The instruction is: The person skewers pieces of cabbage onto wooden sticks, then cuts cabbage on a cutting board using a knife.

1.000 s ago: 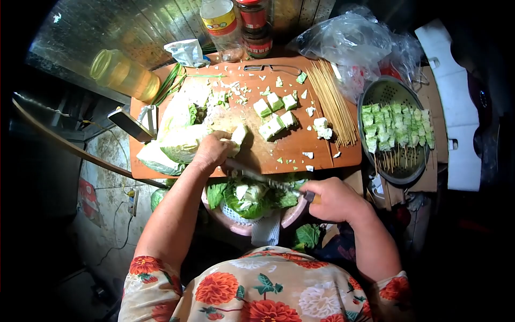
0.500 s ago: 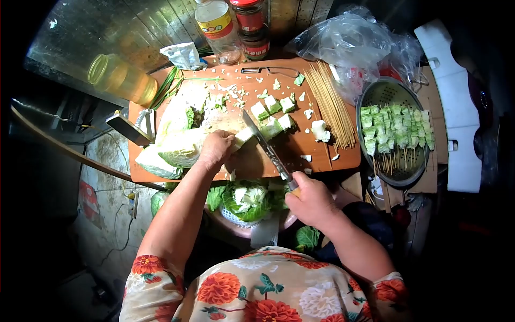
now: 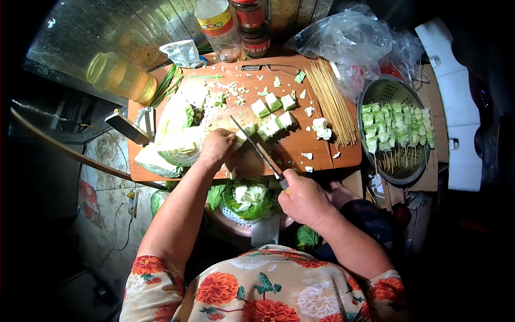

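My right hand point(image 3: 306, 197) is wrapped round the handle of a knife point(image 3: 259, 148), whose blade slants up and left over the wooden board point(image 3: 316, 158). Close to the blade's left side, my left hand point(image 3: 219, 146) grips a strip of pale cabbage point(image 3: 244, 134) with bent fingers. Part of that strip is hidden under the hand. Beyond the knife lie several cut cabbage chunks point(image 3: 270, 126). Larger cabbage wedges point(image 3: 179, 150) rest at the board's left end, touching or near my left hand.
Bamboo skewers point(image 3: 333, 107) lie on the board's right side. A colander point(image 3: 394, 174) holds several skewered cabbage sticks point(image 3: 398, 126). Jars point(image 3: 252, 27), a bottle point(image 3: 217, 27) and a yellowish jar point(image 3: 120, 78) stand behind. A white basket point(image 3: 236, 216) with cabbage sits below the board.
The knife has moved left toward my left hand, its tip shifting left over the cabbage strip. A chunk now sits apart to the right of the blade. My left hand has barely moved.
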Motion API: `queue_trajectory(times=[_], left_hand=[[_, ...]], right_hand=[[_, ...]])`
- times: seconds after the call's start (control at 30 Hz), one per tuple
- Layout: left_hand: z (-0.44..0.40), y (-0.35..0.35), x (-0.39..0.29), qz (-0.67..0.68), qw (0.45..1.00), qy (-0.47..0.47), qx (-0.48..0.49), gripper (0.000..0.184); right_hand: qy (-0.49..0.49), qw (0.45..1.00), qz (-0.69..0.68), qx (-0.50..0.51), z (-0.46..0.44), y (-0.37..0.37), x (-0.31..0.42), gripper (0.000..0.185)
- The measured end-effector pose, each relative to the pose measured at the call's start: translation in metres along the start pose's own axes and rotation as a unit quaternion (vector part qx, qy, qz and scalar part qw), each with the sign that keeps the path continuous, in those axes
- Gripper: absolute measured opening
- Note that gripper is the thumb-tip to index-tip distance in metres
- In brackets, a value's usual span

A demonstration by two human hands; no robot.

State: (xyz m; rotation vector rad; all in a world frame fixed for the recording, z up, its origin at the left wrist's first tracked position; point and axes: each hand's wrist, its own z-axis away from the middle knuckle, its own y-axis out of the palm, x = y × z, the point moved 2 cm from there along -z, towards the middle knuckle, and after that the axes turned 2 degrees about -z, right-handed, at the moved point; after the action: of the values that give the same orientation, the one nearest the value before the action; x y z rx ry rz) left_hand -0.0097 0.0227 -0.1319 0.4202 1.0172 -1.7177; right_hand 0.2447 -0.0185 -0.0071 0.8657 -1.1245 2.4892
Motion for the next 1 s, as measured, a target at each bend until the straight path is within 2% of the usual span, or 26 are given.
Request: queue_trajectory(times=[0.17, 0.33, 0.47, 0.57, 0.67, 0.73, 1.0], left_hand=[[-0.001, 0.0, 0.001, -0.01, 1.0, 0.002, 0.008, 0.027], [0.012, -0.001, -0.012, 0.059, 0.998, -0.024, 0.015, 0.027], [0.015, -0.001, -0.016, 0.025, 0.999, -0.02, 0.007, 0.026], [0.011, -0.001, -0.007, 0.018, 1.0, -0.013, -0.005, 0.028], [0.008, -0.001, 0.001, -0.009, 0.999, 0.042, -0.023, 0.024], [0.015, -0.002, -0.005, -0.017, 0.997, 0.021, -0.071, 0.019], [0.03, -0.009, -0.02, 0.056, 0.997, -0.027, -0.052, 0.018]], right_hand=[[0.005, 0.999, 0.035, 0.024, -0.008, -0.007, 0.007, 0.026], [-0.019, 0.999, 0.022, 0.016, -0.018, -0.006, 0.007, 0.02], [0.002, 0.998, 0.051, 0.021, -0.032, 0.007, 0.007, 0.022], [0.01, 0.998, 0.059, 0.013, -0.039, 0.021, -0.003, 0.025], [0.014, 0.999, 0.043, -0.001, -0.037, 0.024, -0.006, 0.027], [0.021, 1.0, 0.023, -0.003, -0.037, 0.023, -0.007, 0.028], [0.025, 0.999, 0.003, -0.025, -0.036, 0.015, -0.005, 0.031]])
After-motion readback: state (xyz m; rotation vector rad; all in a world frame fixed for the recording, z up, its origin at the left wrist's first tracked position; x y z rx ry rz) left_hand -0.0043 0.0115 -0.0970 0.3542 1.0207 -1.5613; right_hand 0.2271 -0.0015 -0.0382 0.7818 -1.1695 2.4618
